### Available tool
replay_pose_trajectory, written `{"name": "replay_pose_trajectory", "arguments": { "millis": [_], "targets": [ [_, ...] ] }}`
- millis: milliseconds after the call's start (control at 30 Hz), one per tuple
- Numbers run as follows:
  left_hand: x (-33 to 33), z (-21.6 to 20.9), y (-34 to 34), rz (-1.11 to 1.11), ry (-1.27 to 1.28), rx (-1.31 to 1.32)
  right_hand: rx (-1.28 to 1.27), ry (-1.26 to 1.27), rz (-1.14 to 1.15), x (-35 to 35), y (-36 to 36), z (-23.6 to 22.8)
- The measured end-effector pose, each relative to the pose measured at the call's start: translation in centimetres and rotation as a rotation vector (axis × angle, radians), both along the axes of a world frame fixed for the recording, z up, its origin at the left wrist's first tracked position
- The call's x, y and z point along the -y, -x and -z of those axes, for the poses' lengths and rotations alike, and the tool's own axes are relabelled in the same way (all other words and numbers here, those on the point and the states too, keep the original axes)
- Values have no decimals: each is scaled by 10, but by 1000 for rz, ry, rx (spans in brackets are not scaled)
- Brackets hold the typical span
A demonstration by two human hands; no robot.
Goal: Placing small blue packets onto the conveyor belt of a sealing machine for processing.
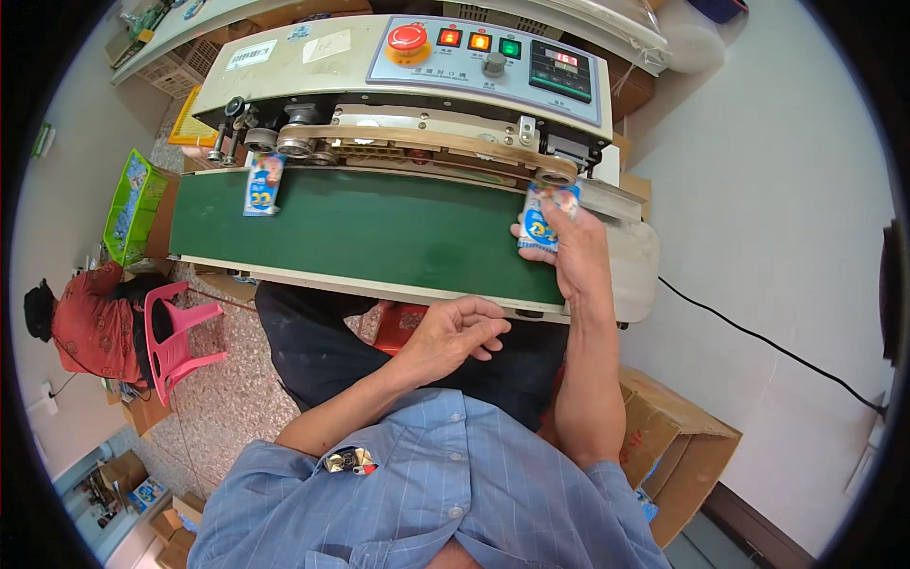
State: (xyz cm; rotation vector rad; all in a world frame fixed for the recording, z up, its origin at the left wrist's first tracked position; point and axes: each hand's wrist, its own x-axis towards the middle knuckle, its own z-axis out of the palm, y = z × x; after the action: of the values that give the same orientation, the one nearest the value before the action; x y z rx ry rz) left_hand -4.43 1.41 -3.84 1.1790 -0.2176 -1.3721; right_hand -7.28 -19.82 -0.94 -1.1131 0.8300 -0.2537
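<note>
My right hand [574,248] holds a small blue and white packet [542,220] upright at the right end of the green conveyor belt [379,228], under the sealing head of the band sealer machine [417,85]. A second blue and white packet [263,184] stands at the belt's left end, near the rollers. My left hand [455,334] rests loosely curled just below the belt's near edge, over my lap, with nothing in it.
A control panel with a red button, coloured lamps and a display [488,52] tops the machine. An open cardboard box [678,450] sits at my right. A black cable [768,343] crosses the floor. A person in red [90,322] sits by a pink plastic chair [175,341] at left.
</note>
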Motion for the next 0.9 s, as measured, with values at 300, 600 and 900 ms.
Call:
{"name": "replay_pose_trajectory", "arguments": {
  "millis": [300, 600, 900],
  "targets": [
    [-12, -4, 12, 113, 17, 21, -92, 201, 42, -38, 34, -24],
    [-27, 11, 30, 190, -22, 90, -228, 929, 488, -34, 164, -186],
    [-37, 57, 19, 124, -182, 94, -1009, 668, 27, -70, 419, -151]
  ]
}}
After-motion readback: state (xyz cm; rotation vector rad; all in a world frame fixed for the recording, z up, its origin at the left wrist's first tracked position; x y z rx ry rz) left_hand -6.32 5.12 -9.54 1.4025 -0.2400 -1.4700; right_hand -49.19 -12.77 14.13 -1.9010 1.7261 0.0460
